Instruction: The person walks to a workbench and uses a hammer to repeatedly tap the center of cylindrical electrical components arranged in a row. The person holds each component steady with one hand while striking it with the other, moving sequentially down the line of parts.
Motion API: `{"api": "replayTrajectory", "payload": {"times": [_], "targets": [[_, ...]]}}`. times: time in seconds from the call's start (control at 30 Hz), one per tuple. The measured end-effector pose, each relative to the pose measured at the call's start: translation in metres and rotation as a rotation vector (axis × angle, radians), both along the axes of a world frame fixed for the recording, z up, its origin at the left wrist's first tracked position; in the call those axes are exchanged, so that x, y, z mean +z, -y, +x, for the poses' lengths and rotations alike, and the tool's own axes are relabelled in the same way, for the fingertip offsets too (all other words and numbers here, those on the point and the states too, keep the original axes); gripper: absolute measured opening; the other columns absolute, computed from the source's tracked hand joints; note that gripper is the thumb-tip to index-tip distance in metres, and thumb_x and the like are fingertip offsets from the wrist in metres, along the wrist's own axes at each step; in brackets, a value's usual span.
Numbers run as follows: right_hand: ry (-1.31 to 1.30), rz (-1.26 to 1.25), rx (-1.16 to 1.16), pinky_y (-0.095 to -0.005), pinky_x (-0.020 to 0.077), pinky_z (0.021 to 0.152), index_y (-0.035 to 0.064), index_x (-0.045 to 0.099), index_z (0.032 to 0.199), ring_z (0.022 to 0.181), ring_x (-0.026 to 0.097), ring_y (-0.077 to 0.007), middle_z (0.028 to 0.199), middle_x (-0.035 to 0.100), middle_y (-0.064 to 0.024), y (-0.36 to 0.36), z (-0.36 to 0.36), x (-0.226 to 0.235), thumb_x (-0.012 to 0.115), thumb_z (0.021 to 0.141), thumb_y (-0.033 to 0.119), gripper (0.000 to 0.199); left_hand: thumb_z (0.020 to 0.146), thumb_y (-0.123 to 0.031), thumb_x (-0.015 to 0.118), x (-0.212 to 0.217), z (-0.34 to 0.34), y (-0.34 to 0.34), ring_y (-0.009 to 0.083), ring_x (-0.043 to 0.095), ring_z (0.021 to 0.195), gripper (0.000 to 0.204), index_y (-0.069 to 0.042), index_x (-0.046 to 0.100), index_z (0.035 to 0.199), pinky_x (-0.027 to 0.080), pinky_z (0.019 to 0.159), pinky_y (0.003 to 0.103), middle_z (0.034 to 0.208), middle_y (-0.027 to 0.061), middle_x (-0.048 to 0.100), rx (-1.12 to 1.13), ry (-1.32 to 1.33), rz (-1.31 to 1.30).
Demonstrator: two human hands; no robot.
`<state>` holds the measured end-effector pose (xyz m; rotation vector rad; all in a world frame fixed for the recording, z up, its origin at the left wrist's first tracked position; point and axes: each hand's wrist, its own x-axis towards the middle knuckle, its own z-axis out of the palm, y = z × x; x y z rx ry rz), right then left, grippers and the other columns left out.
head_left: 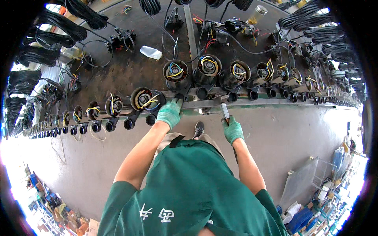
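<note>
My left hand, in a green glove, is at the bench edge. Its fingers close on the lower end of a black motor housing, whose open top shows blue and yellow wires. Just left of it is another housing with yellow and white wires. My right hand, also gloved, grips a hammer-like tool with a bright metal neck and a dark handle running back along my forearm. Its far end is by the bench edge, and its head is hard to make out. Beside that end stands a housing.
Similar housings line the bench edge both ways, their short round tubes jutting toward me. On the dark bench lie coiled black cables, wired parts, a clear plastic piece and a jar. A metal cart stands behind right.
</note>
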<state>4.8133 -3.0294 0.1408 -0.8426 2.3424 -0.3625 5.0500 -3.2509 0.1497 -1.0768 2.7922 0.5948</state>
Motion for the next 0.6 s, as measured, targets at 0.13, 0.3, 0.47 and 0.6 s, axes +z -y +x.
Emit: {"api": "replayTrajectory", "payload": {"times": [0.13, 0.3, 0.47, 0.6], "targets": [[0.037, 0.013, 0.076, -0.0614, 0.0507, 0.077, 0.0053, 0.054, 0.116, 0.095, 0.066, -0.0544, 0.095, 0.07, -0.0317, -0.005, -0.013, -0.017, 0.057, 0.103, 0.043, 0.041, 0.088, -0.016, 0.067, -0.032, -0.009, 0.006, 0.0432, 0.066, 0.105, 0.036, -0.006, 0.066, 0.123, 0.055, 0.088, 0.051, 0.125, 0.0223, 0.064, 0.068, 0.036, 0.042], [0.1, -0.042, 0.037, -0.0615, 0.0507, 0.078, 0.0045, 0.054, 0.119, 0.096, 0.066, -0.0546, 0.098, 0.07, -0.0321, -0.011, -0.016, -0.022, 0.057, 0.103, 0.043, 0.041, 0.09, -0.016, 0.066, -0.012, 0.006, -0.021, 0.0398, 0.07, 0.098, 0.019, -0.007, 0.07, 0.106, 0.057, 0.081, 0.051, 0.113, 0.0179, 0.067, 0.045, 0.091, 0.153], [0.118, -0.034, 0.042, -0.0614, 0.0507, 0.081, 0.0039, 0.055, 0.12, 0.098, 0.066, -0.054, 0.101, 0.071, -0.0321, -0.006, -0.013, -0.016, 0.057, 0.103, 0.042, 0.042, 0.091, -0.02, 0.067, -0.015, 0.034, -0.05, 0.039, 0.069, 0.101, 0.019, -0.009, 0.07, 0.107, 0.056, 0.083, 0.05, 0.112, 0.0162, 0.069, -0.044, -0.09, 0.138], [0.098, -0.021, 0.011, -0.0608, 0.0506, 0.081, 0.0036, 0.055, 0.12, 0.098, 0.066, -0.054, 0.101, 0.071, -0.0318, -0.005, -0.008, -0.013, 0.058, 0.102, 0.041, 0.042, 0.087, -0.026, 0.074, 0.006, 0.033, -0.048, 0.0376, 0.068, 0.095, 0.022, -0.009, 0.071, 0.102, 0.056, 0.08, 0.05, 0.103, 0.0152, 0.068, -0.014, -0.179, 0.102]]}}
